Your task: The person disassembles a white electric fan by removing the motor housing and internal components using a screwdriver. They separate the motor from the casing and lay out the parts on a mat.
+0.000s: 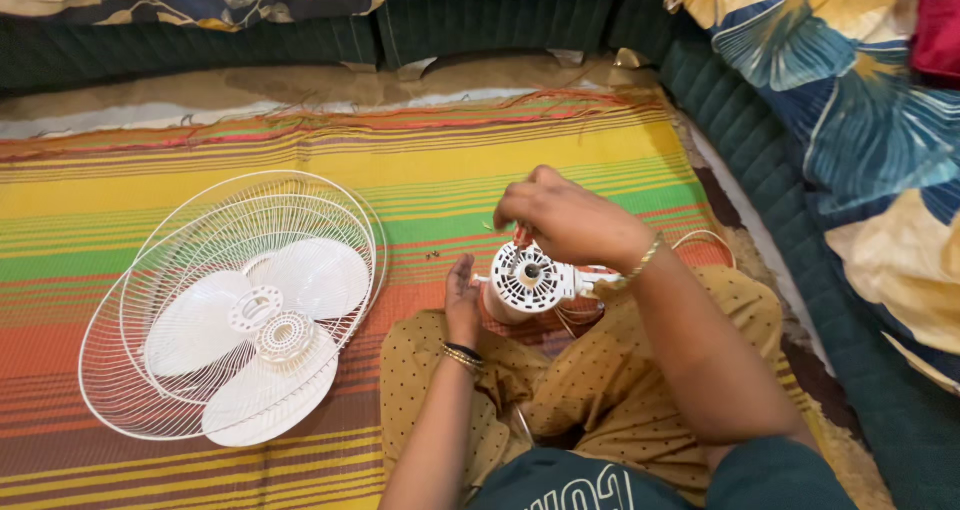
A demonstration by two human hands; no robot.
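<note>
Fan motor (530, 278) | left fingers (462, 288) steadying | right fingers (522, 210) pinched on top

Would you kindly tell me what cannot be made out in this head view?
- What the right hand pinches: hidden by its own fingers above the fan motor housing.
- Small dark bits on the striped mat: too small to identify.
- Left hand grip: palm faces away, contact side hidden.

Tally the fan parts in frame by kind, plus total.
Wire guards: 2
Fan blade: 1
Motor housing: 1
Total: 4
The left hand steadies the motor housing; the right hand pinches a small reddish item on top of it.
</note>
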